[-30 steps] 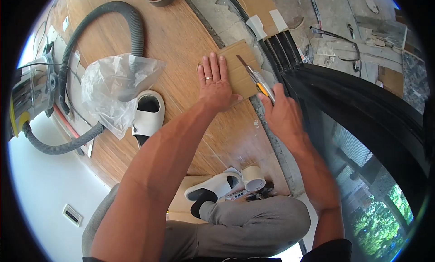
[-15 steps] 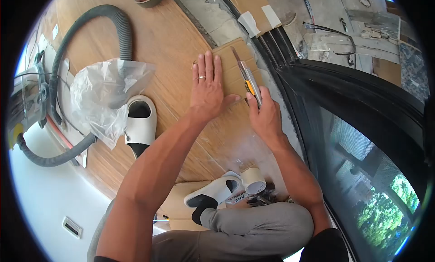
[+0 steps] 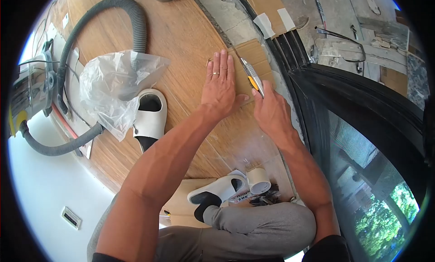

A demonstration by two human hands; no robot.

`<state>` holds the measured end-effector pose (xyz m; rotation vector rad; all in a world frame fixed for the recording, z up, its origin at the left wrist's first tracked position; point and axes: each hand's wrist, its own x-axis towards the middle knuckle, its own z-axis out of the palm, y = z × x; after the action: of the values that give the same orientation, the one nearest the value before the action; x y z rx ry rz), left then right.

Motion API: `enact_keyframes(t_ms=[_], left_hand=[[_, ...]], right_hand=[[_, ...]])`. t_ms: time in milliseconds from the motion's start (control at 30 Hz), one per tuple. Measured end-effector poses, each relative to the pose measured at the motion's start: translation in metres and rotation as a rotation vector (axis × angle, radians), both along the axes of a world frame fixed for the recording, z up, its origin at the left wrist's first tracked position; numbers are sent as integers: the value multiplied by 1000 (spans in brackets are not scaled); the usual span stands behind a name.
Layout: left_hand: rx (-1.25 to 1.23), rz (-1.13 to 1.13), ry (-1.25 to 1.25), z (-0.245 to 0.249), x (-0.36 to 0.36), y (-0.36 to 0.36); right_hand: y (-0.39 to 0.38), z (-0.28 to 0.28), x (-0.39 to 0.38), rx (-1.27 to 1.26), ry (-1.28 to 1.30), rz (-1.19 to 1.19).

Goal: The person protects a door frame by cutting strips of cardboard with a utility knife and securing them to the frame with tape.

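My left hand (image 3: 220, 84) lies flat, fingers stretched out, pressing on the left side of a cardboard piece (image 3: 253, 58) at the edge of the wood floor. A ring shows on one finger. My right hand (image 3: 273, 109) is wrapped round a utility knife (image 3: 252, 76) with a grey and yellow handle. Its blade points up and to the left, over the cardboard near my left fingertips. Part of the cardboard is hidden under my left hand.
Left of my arm are a white slipper (image 3: 151, 119) on a foot, a clear plastic bag (image 3: 108, 87) and a grey ribbed hose (image 3: 136, 22). A tape roll (image 3: 259, 181) stands near my knee. A black door frame (image 3: 317, 108) borders the right side.
The knife tip has shifted left over the cardboard, closer to my left fingertips. My left hand stays flat on the cardboard. The whole view has moved a little, putting the floor things further right.
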<state>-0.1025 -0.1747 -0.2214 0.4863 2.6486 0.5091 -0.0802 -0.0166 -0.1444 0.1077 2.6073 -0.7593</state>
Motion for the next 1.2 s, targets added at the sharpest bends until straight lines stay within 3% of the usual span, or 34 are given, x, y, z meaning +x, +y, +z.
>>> enact_keyframes(t_ms=[667,767,967,1033,1200], left_hand=[[-16,45,-40,-2,-1,1],[24,80,80,-13,4,3],[-79,17,-70,12,-4,7],[-233,-24,-68,9,-8,8],[-203,-21,-100,10,-7,8]], right_hand=[[-29,34,-40,224,-284,167],[-39,36,-46,272,-323,198],[-43,36,-56,328,-347,256],[-45,38,-61,323,-334,267],[-40,33,-68,332,-326,310]])
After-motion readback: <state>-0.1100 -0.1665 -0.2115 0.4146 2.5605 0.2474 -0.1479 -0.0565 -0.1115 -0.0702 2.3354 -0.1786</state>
